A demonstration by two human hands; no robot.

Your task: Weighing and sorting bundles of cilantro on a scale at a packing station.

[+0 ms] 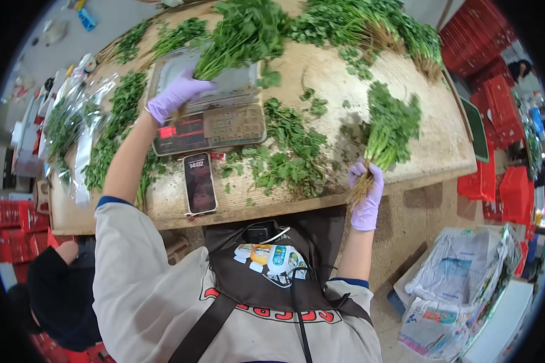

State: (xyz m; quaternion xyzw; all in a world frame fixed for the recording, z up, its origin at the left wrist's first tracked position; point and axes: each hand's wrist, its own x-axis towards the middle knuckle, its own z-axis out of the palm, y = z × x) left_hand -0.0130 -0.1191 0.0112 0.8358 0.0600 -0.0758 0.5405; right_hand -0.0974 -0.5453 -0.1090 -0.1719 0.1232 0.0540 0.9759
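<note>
In the head view, our left hand [180, 97] grips a leafy bunch [242, 36] over the scale [236, 124]; our right hand [367, 190] holds a smaller rooted bunch [393, 124] at the table [433, 151]. Neither seems set down yet; rooted greens [357, 24] lie untouched behind. Loose leaves [290, 151] and a phone [200, 184] clutter the near side.

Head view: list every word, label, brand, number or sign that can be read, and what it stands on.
Locations only; wording and numbers are not copied.
Phone: clear white clock digits on screen.
Scale: keypad numbers, partly readable; red display too blurred.
Apron: colourful print, its lettering mostly too small.
Shirt: red letters, partly covered by the apron.
White bag at right: print too blurred.
</note>
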